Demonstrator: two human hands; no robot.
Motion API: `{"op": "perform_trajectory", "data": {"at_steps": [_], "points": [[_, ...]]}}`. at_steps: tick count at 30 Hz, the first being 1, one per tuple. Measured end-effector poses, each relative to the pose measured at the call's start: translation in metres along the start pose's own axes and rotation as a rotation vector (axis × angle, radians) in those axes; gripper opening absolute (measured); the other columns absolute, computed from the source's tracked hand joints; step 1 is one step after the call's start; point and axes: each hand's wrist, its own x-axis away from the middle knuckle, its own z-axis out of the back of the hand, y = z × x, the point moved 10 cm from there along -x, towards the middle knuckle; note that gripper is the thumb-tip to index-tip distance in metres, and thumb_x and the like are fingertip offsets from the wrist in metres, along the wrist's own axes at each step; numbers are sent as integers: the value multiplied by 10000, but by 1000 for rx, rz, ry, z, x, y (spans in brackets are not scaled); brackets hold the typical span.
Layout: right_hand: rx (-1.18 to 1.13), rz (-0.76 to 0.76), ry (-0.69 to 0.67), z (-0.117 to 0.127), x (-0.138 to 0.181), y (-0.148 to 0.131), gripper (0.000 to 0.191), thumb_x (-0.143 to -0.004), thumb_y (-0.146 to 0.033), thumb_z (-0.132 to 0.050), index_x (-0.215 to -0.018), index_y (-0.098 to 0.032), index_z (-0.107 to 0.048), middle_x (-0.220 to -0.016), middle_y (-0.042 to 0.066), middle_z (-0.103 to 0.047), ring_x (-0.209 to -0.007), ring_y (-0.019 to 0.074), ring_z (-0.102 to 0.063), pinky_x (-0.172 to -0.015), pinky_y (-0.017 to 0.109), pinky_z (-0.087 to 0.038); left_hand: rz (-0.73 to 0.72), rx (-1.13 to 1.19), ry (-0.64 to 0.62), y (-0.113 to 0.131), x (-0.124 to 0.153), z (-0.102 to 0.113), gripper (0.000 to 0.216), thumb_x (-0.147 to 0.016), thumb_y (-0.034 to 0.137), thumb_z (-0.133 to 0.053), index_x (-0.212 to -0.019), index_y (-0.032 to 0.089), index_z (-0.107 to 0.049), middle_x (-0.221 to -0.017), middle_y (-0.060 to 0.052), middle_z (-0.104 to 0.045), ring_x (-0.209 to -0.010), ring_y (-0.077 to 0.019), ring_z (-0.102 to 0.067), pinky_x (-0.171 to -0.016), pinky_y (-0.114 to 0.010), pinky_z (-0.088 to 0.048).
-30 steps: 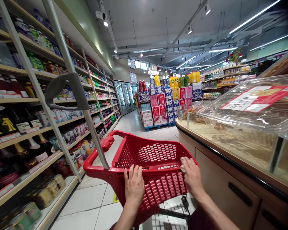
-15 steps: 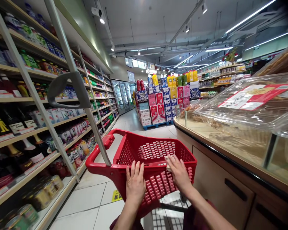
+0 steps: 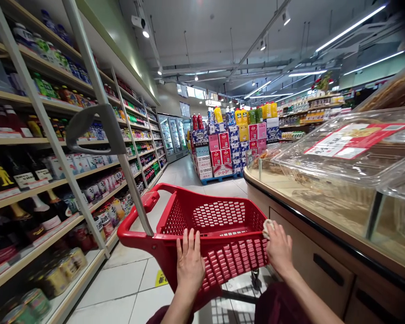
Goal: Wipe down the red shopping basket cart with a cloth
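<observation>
A red plastic shopping cart [image 3: 219, 263] with a perforated basket stands right in front of me. Its grey metal pole [image 3: 131, 191] rises at the left and carries a dark grey loop handle [image 3: 116, 128]. Against the basket's near side, below the rim, my left hand [image 3: 191, 258] lies flat with its fingers stretched upward. At the basket's right corner, my right hand [image 3: 279, 247] is closed on a crumpled off-white cloth [image 3: 267, 227] and presses it to the rim. The palm hides part of the cloth.
Shelves of bottles and cans [image 3: 67, 180] line the left side. A counter [image 3: 310, 225] with clear plastic food boxes [image 3: 344, 144] borders the cart on the right. Ahead, stacked drink cartons [image 3: 222, 153] stand on a blue pallet [image 3: 219, 178]. A yellow floor sticker [image 3: 161, 279] is beneath the cart.
My right hand has slid rightward along the rim with the cloth, from the near side to the right corner. My left hand stays nearly where it was.
</observation>
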Motion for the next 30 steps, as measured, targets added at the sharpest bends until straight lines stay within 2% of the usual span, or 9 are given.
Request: {"op": "perform_trajectory", "data": {"at_steps": [6,10,11,14,16,21,26,28,30], "points": [[-115,373,-143,-15,12,-75,613,-763,2,-250,-1300,-268,-372,-1350,4,-398,-1293,196,-245,-1027,489,-255,4,-4,-17,1,3,-3,621,-697,274,-527,-1287,142,-386,-1365,-95,-371,-1299,-261,-217,-1072,-441,-174],[-21,104,-39,-8,4,-55,562,-781,-30,-234,-1284,-210,-407,-1328,72,-423,-1287,252,-255,-990,576,-249,15,-17,-43,1,5,-8,635,-699,277,-525,-1298,137,-367,-1390,-98,-328,-1304,-263,-200,-1061,-445,-195],[-22,102,-27,-7,6,-58,564,-780,-27,-232,-1292,-202,-397,-1334,76,-414,-1288,249,-252,-993,565,-254,26,-25,-53,0,6,-9,640,-700,286,-524,-1299,131,-363,-1392,-103,-322,-1304,-266,-199,-1056,-447,-205],[-71,348,-106,-13,19,-95,592,-772,-5,-244,-1308,-224,-365,-1362,32,-379,-1295,202,-240,-1027,475,-259,31,-59,-63,-1,7,-13,654,-706,308,-520,-1310,128,-343,-1397,-106,-311,-1311,-261,-175,-1051,-442,-215],[-56,420,-150,-15,21,-101,610,-765,7,-239,-1303,-251,-367,-1359,8,-386,-1293,185,-245,-1030,470,-246,9,-81,-59,0,8,-13,672,-705,310,-522,-1322,141,-318,-1404,-94,-301,-1321,-251,-138,-1057,-435,-200],[79,69,-111,-7,3,-56,537,-776,-30,-239,-1243,-169,-463,-1312,93,-441,-1271,249,-287,-979,531,-275,3,-99,-59,3,9,-13,674,-695,302,-520,-1319,138,-326,-1404,-98,-301,-1326,-256,-106,-1063,-439,-176],[-59,412,-239,-20,20,-123,590,-749,11,-269,-1255,-236,-445,-1352,17,-396,-1282,189,-269,-1020,442,-260,-12,-98,-61,2,8,-6,639,-714,279,-487,-1315,128,-331,-1400,-97,-309,-1318,-238,-153,-1068,-430,-166],[-46,362,-255,-22,16,-118,590,-747,14,-262,-1234,-249,-468,-1342,18,-410,-1276,198,-284,-1010,482,-254,-39,-88,-74,2,9,-4,616,-726,267,-471,-1314,145,-336,-1398,-76,-318,-1315,-228,-172,-1070,-428,-160],[2,202,-217,-19,9,-101,550,-763,-2,-250,-1205,-209,-503,-1312,58,-447,-1263,225,-308,-991,516,-264,-56,-78,-82,2,10,-3,603,-732,261,-461,-1313,155,-341,-1390,-66,-333,-1311,-228,-186,-1073,-429,-150]]}}
